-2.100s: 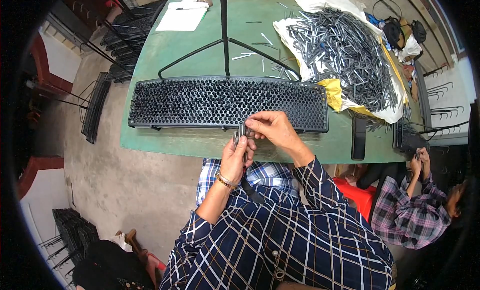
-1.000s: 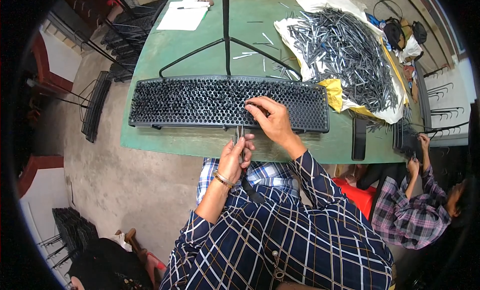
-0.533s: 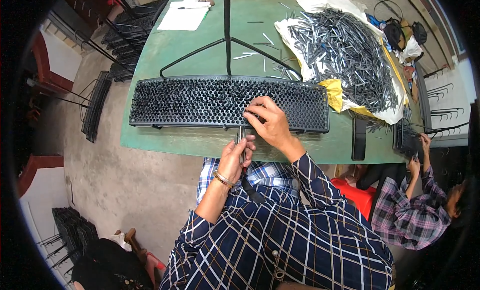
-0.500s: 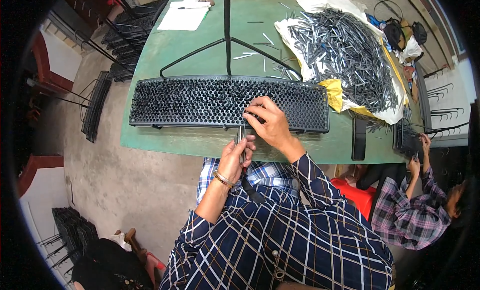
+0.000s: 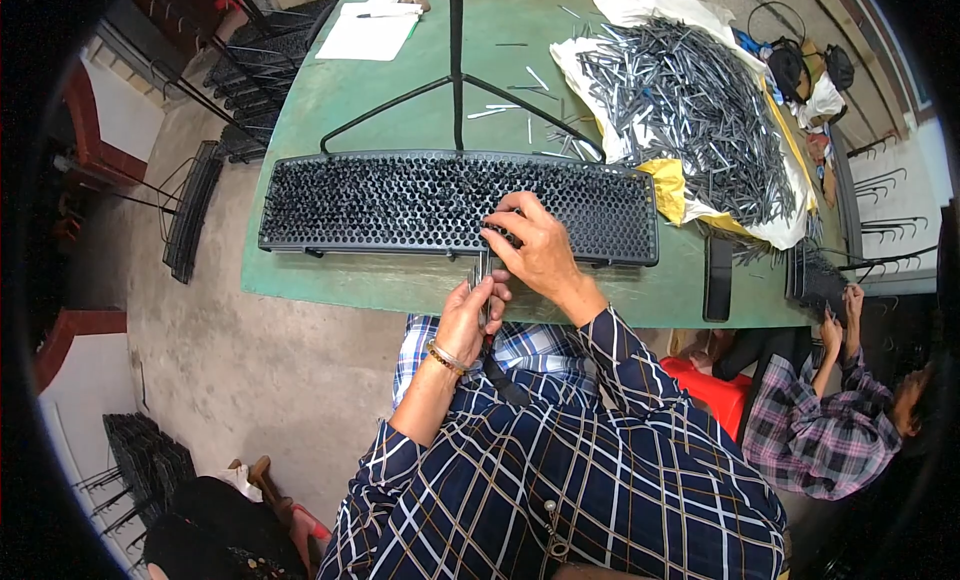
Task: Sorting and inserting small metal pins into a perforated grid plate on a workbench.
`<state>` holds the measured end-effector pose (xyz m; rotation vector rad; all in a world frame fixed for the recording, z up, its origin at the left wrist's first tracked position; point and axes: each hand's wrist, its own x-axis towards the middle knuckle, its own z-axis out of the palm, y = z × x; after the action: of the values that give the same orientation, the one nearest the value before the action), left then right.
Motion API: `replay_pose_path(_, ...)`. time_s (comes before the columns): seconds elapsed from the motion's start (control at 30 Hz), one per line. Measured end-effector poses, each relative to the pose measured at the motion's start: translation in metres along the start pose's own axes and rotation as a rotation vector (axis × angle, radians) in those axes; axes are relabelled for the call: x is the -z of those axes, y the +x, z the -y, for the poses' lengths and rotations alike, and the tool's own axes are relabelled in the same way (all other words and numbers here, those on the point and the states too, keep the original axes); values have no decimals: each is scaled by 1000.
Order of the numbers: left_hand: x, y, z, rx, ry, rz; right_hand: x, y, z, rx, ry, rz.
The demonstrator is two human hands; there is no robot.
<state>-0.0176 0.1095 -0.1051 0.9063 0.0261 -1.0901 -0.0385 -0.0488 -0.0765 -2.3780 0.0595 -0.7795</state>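
A long black perforated rack [image 5: 400, 210] lies across the table before me. Dark thin pieces stick up from many of its holes, mostly in the left and middle part, while the right end shows bare holes. Just below its front edge, my left hand [image 5: 467, 315] is closed around a small bunch of slim metal strips [image 5: 483, 272]. My right hand [image 5: 535, 245] is over the rack's front half, thumb and fingertips pinched together at the holes. Whatever is between those fingertips is too small to make out.
Beyond the rack, a white and yellow sack [image 5: 665, 185] bears a large heap of metal strips [image 5: 690, 110]. A black frame rod [image 5: 456, 40] rises from the rack. A black phone-like slab [image 5: 718, 280] lies at right. A co-worker [image 5: 825, 420] handles another rack [image 5: 815, 280].
My right hand has shifted slightly left along the rack, fingertips still pinched. My left hand stays nearly in place with the metal strips.
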Motion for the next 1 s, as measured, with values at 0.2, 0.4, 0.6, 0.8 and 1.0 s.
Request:
replay_pose_path(0.2,-9,1,-3,21,12,20,10,-1,-4,-24,-1,-48)
replay_pose_path(0.4,-2,-1,-2,4,19,-3,7,-1,1,-208,181,28)
replay_pose_path(0.6,-6,-3,-3,14,17,8,8,1,-2,-51,98,-67)
replay_pose_path(0.8,-5,-7,-3,-40,-33,39,25,-14,6,-287,479,300)
replay_pose_path(1.0,-11,-7,-1,-33,-16,49,23,-20,10,-649,857,266)
